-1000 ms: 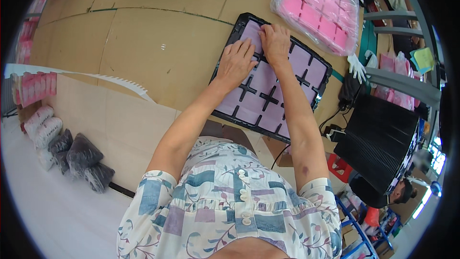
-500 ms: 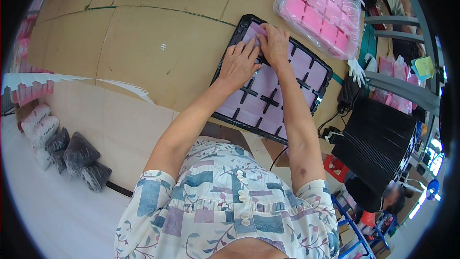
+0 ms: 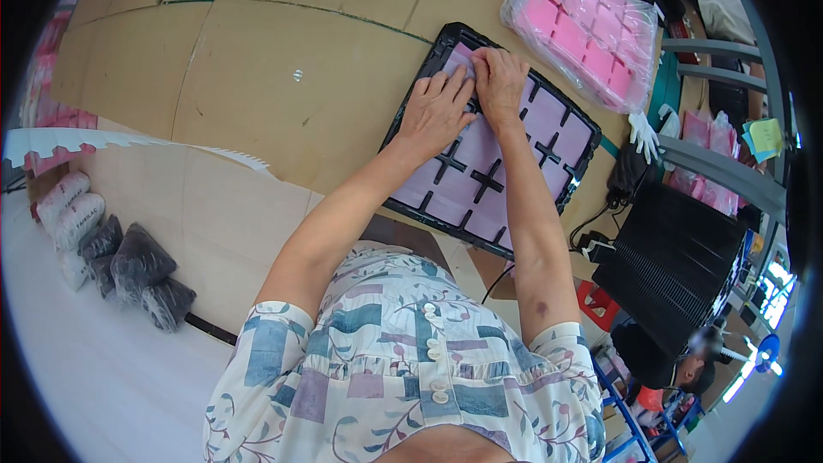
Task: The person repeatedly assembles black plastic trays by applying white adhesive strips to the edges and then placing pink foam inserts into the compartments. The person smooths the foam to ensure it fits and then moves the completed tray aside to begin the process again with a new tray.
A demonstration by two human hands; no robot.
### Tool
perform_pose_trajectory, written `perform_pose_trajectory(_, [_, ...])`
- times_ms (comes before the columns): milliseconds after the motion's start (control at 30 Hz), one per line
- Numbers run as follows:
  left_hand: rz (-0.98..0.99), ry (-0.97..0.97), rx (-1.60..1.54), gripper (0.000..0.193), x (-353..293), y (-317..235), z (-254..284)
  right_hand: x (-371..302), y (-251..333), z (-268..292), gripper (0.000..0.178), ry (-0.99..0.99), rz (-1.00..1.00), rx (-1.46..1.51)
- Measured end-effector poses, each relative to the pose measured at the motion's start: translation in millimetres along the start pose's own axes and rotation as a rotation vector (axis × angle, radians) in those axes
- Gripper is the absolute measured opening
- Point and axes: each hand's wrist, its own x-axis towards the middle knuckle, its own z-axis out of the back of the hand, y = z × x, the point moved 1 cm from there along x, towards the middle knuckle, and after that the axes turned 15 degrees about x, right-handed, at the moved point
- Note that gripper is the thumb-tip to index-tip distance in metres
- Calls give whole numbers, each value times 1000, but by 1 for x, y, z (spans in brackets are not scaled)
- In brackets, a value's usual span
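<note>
A black plastic tray [image 3: 537, 71] with cross-shaped dividers lies tilted on the table in front of me. Light purple sheet [image 3: 454, 199] shows between its dividers. Over the tray's far left part my left hand [image 3: 435, 110] rests palm down with fingers stretched out, their tips on the purple material. Close beside it, my right hand [image 3: 502, 86] has its fingers bent and drawn together at the far end of the tray. Its fingertips are at the purple sheet, but what they hold, if anything, is hidden under them.
Behind the tray to the right is a clear-wrapped stack of pink trays [image 3: 591, 26]. A white glove [image 3: 643, 133] hangs beside a grey metal rack [image 3: 729, 173]. Right of me stands a black ribbed stack [image 3: 673, 253]. Bagged goods [image 3: 144, 270] sit on the floor at left.
My right hand's fingers have curled in more, and the raised bit of purple sheet near them shows less. My left hand stays almost in place. The whole view has shifted slightly.
</note>
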Motion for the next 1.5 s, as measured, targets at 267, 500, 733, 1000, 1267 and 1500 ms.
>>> perform_pose_trajectory(267, [17, 62, 31, 60, 8, 0, 3, 11, 2, 11, 20, -54, 23, -163])
perform_pose_trajectory(500, [8, -38, -4, 43, 15, 8, 4, -9, 12, 24, 49, 165, 81, -236])
perform_pose_trajectory(733, [337, 17, -156, 35, -69, 44, 42, -122, 55, 151, 36, -131, -361, -69])
perform_pose_trajectory(1000, [525, 266, -377, 56, -124, 26, 37, -293, 70, 178, 41, 7, -1029, -59])
perform_pose_trajectory(1267, [541, 142, -447, 48, -105, 24, 75, -273, 89, 183, 37, -25, -946, -179])
perform_pose_trajectory(1500, [453, -90, -1018, 43, -85, -45, 137, -260, 140, 284, 41, -684, -695, -109])
